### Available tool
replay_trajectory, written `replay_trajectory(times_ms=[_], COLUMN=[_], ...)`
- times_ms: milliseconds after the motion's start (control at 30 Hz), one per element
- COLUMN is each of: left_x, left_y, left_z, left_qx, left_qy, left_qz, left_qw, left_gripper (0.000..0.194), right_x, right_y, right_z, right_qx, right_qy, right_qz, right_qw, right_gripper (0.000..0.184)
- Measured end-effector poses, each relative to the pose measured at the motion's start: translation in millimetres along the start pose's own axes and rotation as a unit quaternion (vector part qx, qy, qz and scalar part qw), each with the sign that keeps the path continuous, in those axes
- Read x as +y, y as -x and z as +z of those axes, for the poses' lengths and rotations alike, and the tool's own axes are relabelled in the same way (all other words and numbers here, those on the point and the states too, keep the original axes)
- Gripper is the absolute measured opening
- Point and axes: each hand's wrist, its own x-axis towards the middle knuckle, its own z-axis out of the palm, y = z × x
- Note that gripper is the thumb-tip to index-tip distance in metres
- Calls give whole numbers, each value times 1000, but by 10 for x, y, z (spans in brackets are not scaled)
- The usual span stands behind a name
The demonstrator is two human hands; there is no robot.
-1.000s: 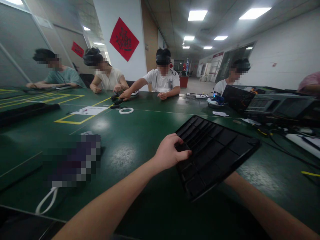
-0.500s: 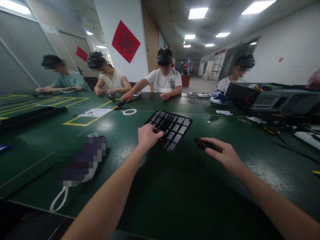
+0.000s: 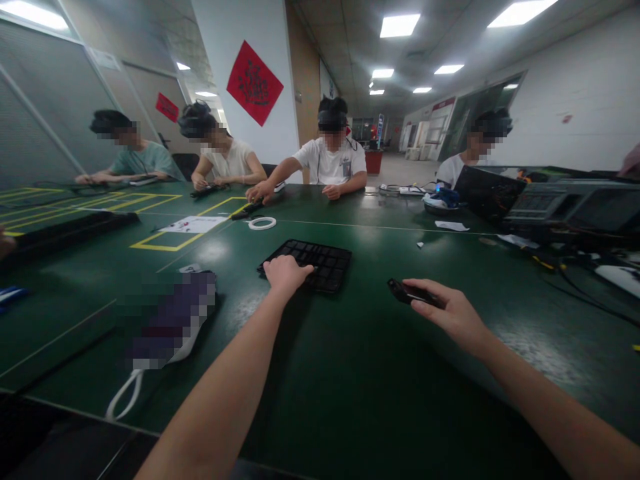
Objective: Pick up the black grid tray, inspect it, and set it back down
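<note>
My left hand is closed at the near left part of a black compartment tray. Its thumb points right over the tray, while the fingertips are hidden behind the hand. The tray lies level, at or close to the tabletop, and its grid of square pockets looks dark. To the right and apart from the tray, my right hand grips a small, dark, elongated object between thumb and fingers. One end of it sticks out to the left; its kind I cannot make out.
On the green table, a blurred purple-and-white item with a white strap lies left of my forearm. Beyond the tray are a white ring and a paper sheet. Computer equipment and cables stand right. Several people sit around.
My left hand has lowered the tray from a tilted, raised pose to level, shifting it slightly left. My right hand has stayed nearly still with its dark object.
</note>
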Motion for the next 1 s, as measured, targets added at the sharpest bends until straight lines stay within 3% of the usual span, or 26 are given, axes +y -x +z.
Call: replay_trajectory(times_ms=[367, 467, 533, 667, 767, 900, 1000], left_x=[-112, -129, -131, -116, -106, -107, -110], left_y=[-61, -82, -84, -64, -53, -54, -54], left_z=[-39, -34, -36, -70, -92, -85, -76], left_qx=[-16, -16, -13, -15, -11, 0, -1], left_qy=[-7, -7, -8, -6, -4, 1, 9], left_qz=[-34, -35, -39, -46, -51, -53, -55], left_qw=[999, 999, 999, 999, 999, 999, 998], left_gripper=[56, 55, 56, 56, 54, 54, 54], right_x=[18, 91, 207, 581, 866, 1090, 1154], right_y=[-9, -86, -150, -188, -110, -27, -25], right_z=[-7, -160, -367, -924, -1236, -1320, -1270], right_qx=[-4, 31, 86, 212, 215, 163, 146], right_qy=[-3, 13, 54, 249, 360, 406, 415], right_qz=[5, 29, 59, 132, 233, 373, 384], right_qw=[1000, 999, 993, 936, 878, 818, 812], right_gripper=[45, 47, 49, 53, 58, 56, 52])
